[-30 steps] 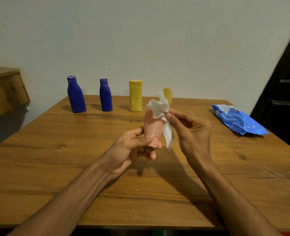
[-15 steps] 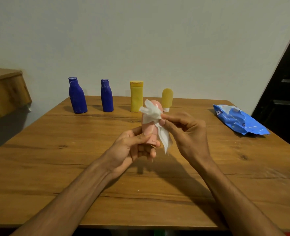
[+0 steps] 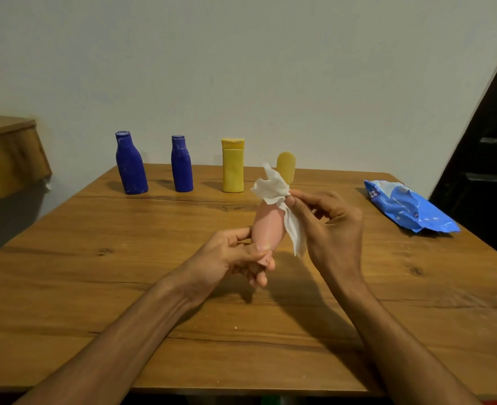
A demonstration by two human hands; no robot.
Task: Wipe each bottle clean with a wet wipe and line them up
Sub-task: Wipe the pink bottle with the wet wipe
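You hold the pink bottle [image 3: 269, 226] up in the air over the middle of the table [image 3: 95, 287]. It does not touch the wood and it stands nearly upright. Your left hand [image 3: 235, 255] grips its thin bottom end, with the thumb and fingers curled tight round it. That end may be the cap, but your fingers hide it, so I cannot be sure.

Your right hand [image 3: 332, 226] pinches the white wet wipe [image 3: 272, 190] against the top of the pink bottle, thumb and first finger clamped on it. The wipe sits in a bunch over the top, and one long tail hangs down the bottle's right side.

At the back of the table, near the wall, four bottles stand in a row, each apart from the next. From the left they are a big blue bottle [image 3: 131, 165], a smaller blue bottle [image 3: 182, 165], a yellow bottle [image 3: 233, 166] with a flat cap, and a small yellow bottle [image 3: 286, 166] with a round top. The wipe hides the bottom of that last one.

A blue pack of wipes [image 3: 408, 206] lies on the right side of the table, well apart from your hands.
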